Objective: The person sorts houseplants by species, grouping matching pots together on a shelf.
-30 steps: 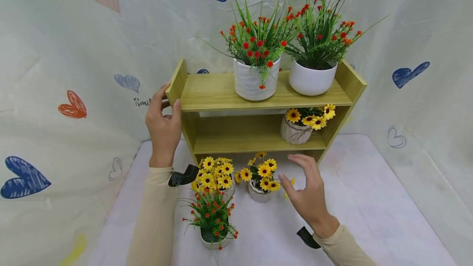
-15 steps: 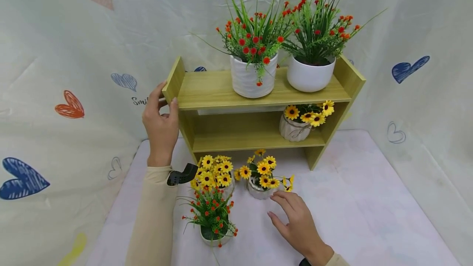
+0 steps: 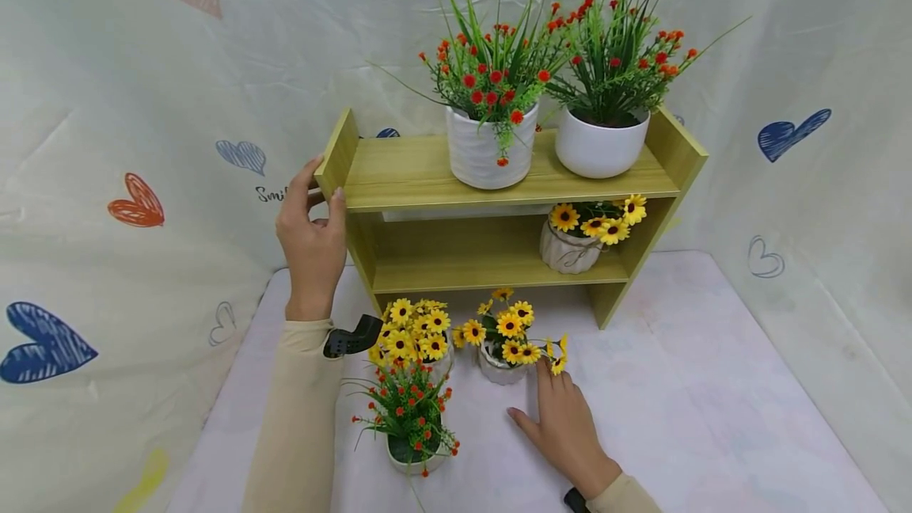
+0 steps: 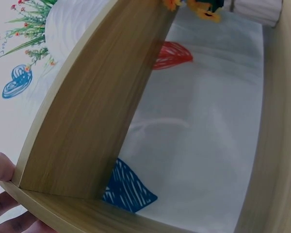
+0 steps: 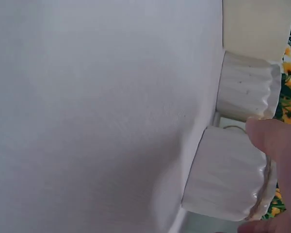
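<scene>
my left hand (image 3: 311,248), forward and high, grips the wooden shelf's (image 3: 399,172) upper left end. my right hand (image 3: 570,426), low, is unclenched, thumb spread, fingertips just beside the yellow-flowered pot (image 3: 501,366) on the table (image 3: 677,386); contact unclear.

Right hand (image 3: 563,427): position altered. One second ago it was raised before the shelf's right end, thumb and fingers spread; half a second ago it was lower and nearer the person, fingertips at the near right of the table's right pot (image 3: 501,373). Now the fingers (image 3: 550,398) point forward beneath that pot's outlying yellow blooms (image 3: 558,356), which overlap the fingertips. Contact with the pot cannot be confirmed. Those blooms, mostly masked by the hand one second ago, are exposed, as is the shelf's right leg (image 3: 606,307). The right sleeve (image 3: 627,495) has drawn back toward the lower edge.
</scene>
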`<move>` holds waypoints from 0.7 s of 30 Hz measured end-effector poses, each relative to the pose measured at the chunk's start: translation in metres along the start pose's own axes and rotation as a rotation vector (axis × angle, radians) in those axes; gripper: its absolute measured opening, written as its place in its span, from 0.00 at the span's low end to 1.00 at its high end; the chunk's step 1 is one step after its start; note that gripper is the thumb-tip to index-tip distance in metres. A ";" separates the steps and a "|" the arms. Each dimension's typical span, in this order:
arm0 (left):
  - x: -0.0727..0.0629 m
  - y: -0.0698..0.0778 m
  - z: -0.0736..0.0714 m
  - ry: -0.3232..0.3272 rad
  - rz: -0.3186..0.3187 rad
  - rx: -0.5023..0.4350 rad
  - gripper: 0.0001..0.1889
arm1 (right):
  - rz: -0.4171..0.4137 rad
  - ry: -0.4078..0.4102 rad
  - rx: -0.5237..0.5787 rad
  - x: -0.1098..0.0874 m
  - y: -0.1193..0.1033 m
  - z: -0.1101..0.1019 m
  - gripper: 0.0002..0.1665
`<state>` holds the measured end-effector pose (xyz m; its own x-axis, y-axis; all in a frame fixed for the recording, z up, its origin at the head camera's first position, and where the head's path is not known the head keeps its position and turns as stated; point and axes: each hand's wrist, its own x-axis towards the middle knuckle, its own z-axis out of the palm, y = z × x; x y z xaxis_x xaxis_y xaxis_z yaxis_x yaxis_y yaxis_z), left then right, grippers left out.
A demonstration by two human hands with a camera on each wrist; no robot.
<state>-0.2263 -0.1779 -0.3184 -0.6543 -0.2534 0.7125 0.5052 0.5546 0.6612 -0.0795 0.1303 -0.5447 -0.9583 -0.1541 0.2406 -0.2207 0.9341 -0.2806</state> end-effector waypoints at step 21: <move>-0.001 0.002 0.000 0.005 0.000 -0.003 0.23 | 0.157 0.096 0.360 0.037 -0.009 0.024 0.63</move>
<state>-0.2250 -0.1763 -0.3177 -0.6514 -0.2570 0.7139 0.5072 0.5523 0.6616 -0.1175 0.1090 -0.5554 -0.9679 0.0283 0.2498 -0.1386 0.7689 -0.6242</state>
